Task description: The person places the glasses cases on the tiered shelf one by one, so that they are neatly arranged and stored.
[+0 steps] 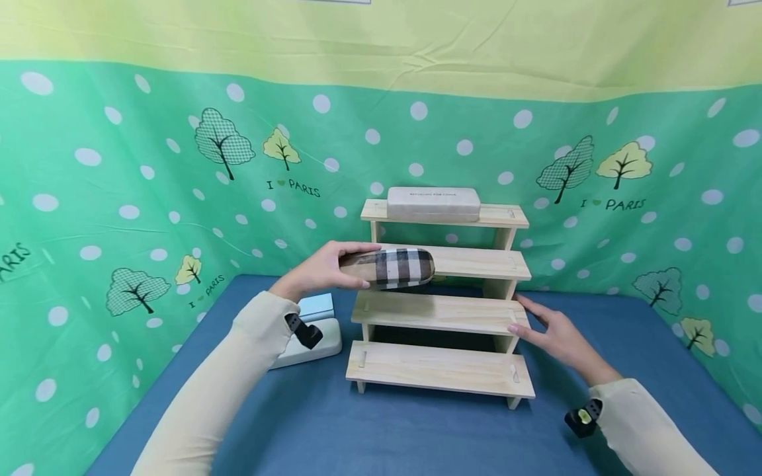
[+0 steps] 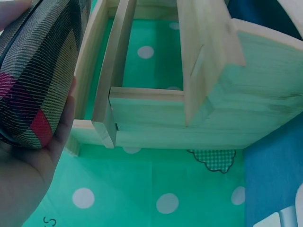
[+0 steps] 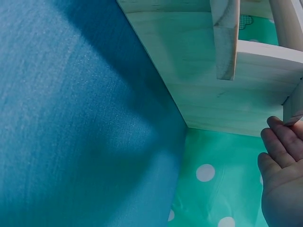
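My extended left hand [image 1: 326,270] pinches an oblong brown-plaid fabric case [image 1: 395,268] over a pale wooden four-tier rack [image 1: 439,370]; my right hand [image 1: 562,342], fingers spread, touches the rack's end.

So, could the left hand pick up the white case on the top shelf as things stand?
Probably not: the left hand grips the plaid case, so it would likely need freeing first, though nothing visibly covers the white case.
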A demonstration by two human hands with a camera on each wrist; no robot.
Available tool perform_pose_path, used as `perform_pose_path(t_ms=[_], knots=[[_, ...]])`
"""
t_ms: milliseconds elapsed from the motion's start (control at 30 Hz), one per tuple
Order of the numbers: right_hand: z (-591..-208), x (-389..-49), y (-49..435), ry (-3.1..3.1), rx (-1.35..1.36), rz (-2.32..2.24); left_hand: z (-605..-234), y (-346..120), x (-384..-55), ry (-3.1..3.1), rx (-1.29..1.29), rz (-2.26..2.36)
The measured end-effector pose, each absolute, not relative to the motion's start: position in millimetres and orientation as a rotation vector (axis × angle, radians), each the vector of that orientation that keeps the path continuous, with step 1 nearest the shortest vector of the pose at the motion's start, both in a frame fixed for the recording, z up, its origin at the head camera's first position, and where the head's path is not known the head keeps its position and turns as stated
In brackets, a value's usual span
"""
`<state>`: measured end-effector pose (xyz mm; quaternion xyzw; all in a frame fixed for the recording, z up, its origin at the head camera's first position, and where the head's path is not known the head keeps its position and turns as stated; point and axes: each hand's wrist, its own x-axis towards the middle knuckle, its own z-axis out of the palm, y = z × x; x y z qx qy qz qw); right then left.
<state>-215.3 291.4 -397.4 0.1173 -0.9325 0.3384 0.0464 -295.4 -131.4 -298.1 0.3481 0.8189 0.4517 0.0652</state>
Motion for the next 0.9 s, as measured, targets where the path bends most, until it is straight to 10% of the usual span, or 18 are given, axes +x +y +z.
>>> perform_pose_path(t_ms=[900], knots=[[-397,-215,291,-2.838,0.353,1.038,-292,-83,-335,2.46,1.051,1.322]])
